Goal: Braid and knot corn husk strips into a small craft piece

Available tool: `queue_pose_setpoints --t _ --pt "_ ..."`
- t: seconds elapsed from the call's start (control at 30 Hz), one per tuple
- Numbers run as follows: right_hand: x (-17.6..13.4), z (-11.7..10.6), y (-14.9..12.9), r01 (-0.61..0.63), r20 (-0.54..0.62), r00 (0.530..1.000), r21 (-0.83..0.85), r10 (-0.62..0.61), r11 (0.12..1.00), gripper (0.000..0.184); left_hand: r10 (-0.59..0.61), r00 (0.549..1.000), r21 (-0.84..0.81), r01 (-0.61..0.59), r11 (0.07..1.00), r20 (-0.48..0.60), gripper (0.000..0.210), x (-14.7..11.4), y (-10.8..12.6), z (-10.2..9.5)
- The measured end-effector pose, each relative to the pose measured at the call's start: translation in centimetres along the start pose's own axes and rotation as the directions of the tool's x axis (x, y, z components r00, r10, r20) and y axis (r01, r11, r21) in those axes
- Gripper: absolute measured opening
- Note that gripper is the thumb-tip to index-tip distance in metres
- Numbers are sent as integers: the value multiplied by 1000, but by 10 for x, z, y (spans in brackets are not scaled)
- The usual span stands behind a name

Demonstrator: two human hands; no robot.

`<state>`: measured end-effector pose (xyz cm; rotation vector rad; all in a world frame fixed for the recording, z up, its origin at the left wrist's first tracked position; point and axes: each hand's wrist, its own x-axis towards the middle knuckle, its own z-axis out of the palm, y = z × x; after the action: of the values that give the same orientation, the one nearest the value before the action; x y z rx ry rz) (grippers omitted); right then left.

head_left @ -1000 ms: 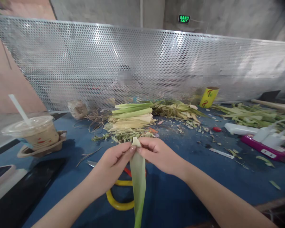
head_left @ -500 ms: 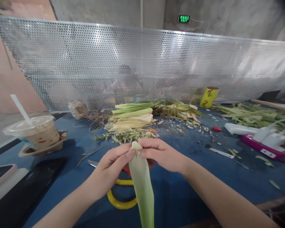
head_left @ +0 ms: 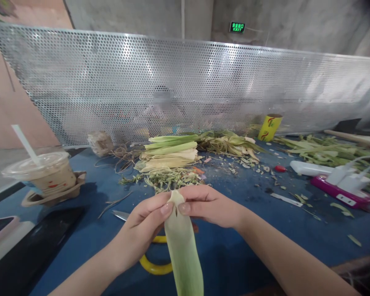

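Observation:
A pale green corn husk (head_left: 184, 250) hangs down from both my hands, its whitish end uppermost. My left hand (head_left: 148, 222) pinches the left side of that end between thumb and fingers. On the other side, my right hand (head_left: 208, 205) grips it the same way, thumb close to the left thumb. A small dark slit shows in the husk between the two thumbs. Below and behind lie scissors with yellow handles (head_left: 156, 268), partly hidden by my left hand and the husk. Beyond my hands is a stack of corn husks (head_left: 172, 152).
An iced drink cup (head_left: 49, 176) stands in a cardboard holder at left, near a black tablet-like slab (head_left: 33, 250). A craft knife (head_left: 286, 200), a purple power strip (head_left: 342, 191) and scraps lie at right. A yellow tube (head_left: 269, 127) stands before the perforated metal screen (head_left: 111, 82).
My hands and the husk's upper end have come slightly lower in view. The slit between my thumbs now looks more open. Both hands keep their grip.

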<state>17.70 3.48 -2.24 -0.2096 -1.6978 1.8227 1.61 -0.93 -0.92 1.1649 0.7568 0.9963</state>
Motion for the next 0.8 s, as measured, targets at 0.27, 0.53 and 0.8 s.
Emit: queue_pose_setpoints --t 0.27,0.53,0.8 --pt "1 0 3 57 31 998 68 -59 996 11 -72 995 -97 65 993 -64 23 -4 5 11" --pt "2 0 7 66 8 998 49 -67 997 16 -50 999 -91 49 995 -4 21 0 1 4" --pt "3 1 6 146 54 987 62 -150 987 16 14 995 -30 -11 999 95 22 0 -5 -7"
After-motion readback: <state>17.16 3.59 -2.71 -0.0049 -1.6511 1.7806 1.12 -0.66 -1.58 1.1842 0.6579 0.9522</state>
